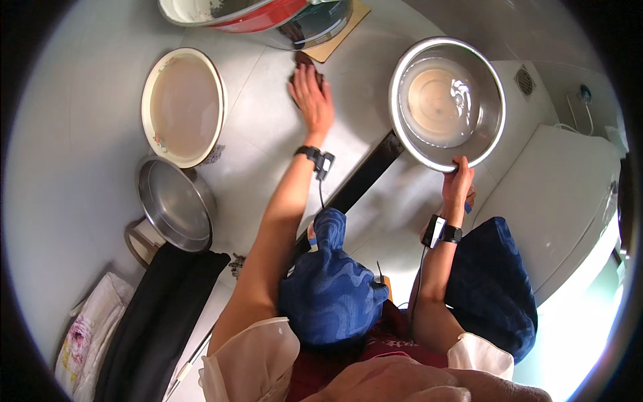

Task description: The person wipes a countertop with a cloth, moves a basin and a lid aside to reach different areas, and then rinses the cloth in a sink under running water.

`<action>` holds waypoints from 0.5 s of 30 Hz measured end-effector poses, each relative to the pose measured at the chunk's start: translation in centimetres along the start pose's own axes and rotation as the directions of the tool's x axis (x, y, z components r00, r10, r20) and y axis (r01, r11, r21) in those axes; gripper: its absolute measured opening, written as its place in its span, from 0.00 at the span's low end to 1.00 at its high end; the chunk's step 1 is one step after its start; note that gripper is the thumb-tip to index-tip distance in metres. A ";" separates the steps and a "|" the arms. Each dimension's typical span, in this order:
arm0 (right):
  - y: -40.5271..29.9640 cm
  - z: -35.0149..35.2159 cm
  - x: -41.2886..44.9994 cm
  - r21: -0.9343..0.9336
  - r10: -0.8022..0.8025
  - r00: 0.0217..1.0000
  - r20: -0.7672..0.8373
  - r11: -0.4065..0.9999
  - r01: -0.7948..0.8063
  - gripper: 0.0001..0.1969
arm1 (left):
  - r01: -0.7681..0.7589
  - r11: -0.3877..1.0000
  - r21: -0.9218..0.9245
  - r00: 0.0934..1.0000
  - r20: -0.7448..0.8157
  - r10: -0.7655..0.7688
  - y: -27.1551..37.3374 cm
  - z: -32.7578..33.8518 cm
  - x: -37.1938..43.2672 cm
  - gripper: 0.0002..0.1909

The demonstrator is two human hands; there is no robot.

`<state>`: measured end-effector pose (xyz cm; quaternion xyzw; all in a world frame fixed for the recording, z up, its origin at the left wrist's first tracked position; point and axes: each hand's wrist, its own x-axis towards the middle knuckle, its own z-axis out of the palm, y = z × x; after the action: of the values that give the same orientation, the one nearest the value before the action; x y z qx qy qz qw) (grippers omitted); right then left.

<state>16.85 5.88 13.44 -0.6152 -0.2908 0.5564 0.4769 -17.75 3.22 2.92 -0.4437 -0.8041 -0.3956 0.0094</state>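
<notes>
My left hand [312, 95] lies palm down on a small dark brown thing [303, 59], perhaps a cloth, on the pale surface. Its fingers are stretched out, and the palm hides whether they grip it. With the thumb over the near rim, my right hand [457, 178] holds a stainless steel basin [397, 100]. Water [437, 103], clear to slightly cloudy, covers the basin's bottom and catches bright reflections. The basin tilts a little towards me. Each wrist wears a black strap with a small cabled device.
An enamel basin [224, 108] of cloudy water stands left, above a tilted steel basin [175, 201]. Top: a red-edged vessel [261, 19] near a tan board [341, 35]. Further: a black bar [366, 173], black fabric [155, 321], a floral cloth [83, 341], a drain [524, 80] and a white fixture [552, 201].
</notes>
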 end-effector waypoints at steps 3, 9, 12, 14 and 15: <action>-0.7 -0.1 1.1 -0.039 -0.018 1.000 -0.022 0.999 0.017 0.06 | -0.008 0.999 0.032 0.997 0.074 0.005 4.2 1.4 0.3 0.42; -1.9 -1.8 1.9 0.028 -0.012 0.997 -0.072 1.000 0.014 0.07 | -0.123 0.992 0.006 0.980 0.160 0.121 8.6 3.3 3.8 0.43; -3.3 -2.0 1.9 0.011 0.009 0.994 -0.110 1.000 -0.008 0.06 | -0.167 0.986 -0.013 0.971 0.170 0.166 10.8 5.1 7.1 0.42; -4.0 -2.2 1.9 0.043 -0.021 0.990 -0.138 0.999 0.027 0.06 | -0.200 0.979 -0.033 0.967 0.156 0.202 12.3 6.5 8.7 0.40; -4.0 -2.4 2.2 0.046 -0.026 0.990 -0.140 0.998 0.032 0.06 | -0.204 0.978 -0.037 0.966 0.153 0.207 12.6 7.2 9.6 0.40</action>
<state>20.30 8.74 16.02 -0.6367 -0.2524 0.5119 0.5186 -12.05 18.32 9.38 -0.5542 -0.7480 -0.3647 -0.0173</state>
